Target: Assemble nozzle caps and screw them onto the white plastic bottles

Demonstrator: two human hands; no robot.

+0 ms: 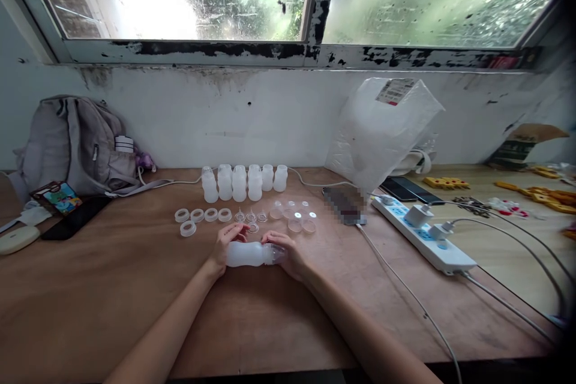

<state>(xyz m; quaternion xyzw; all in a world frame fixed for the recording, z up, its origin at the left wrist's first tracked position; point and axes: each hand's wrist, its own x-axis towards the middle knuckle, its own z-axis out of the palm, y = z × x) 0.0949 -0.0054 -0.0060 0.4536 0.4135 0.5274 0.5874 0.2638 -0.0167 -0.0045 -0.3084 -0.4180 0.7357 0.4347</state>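
A frosted white baby bottle (245, 254) is held sideways, low over the table, with a clear cap end pointing right. My left hand (222, 245) is closed round its base end. Closed on the clear end is my right hand (291, 255), whose fingers partly hide it. Just beyond my hands lie several white collar rings (197, 215), several clear bottle teats (251, 216) and several clear domed caps (294, 225). Behind them, more frosted bottles (239, 183) stand upright in a row; some at the left have tops on.
At the back left sits a grey backpack (67, 144), with a dark phone (76, 219) before it. To the right are a blurred-out phone (344, 205), a white power strip (425, 234) with cables, and a clear plastic bag (382, 132) against the wall. Yellow plastic parts (445, 183) lie farther right.
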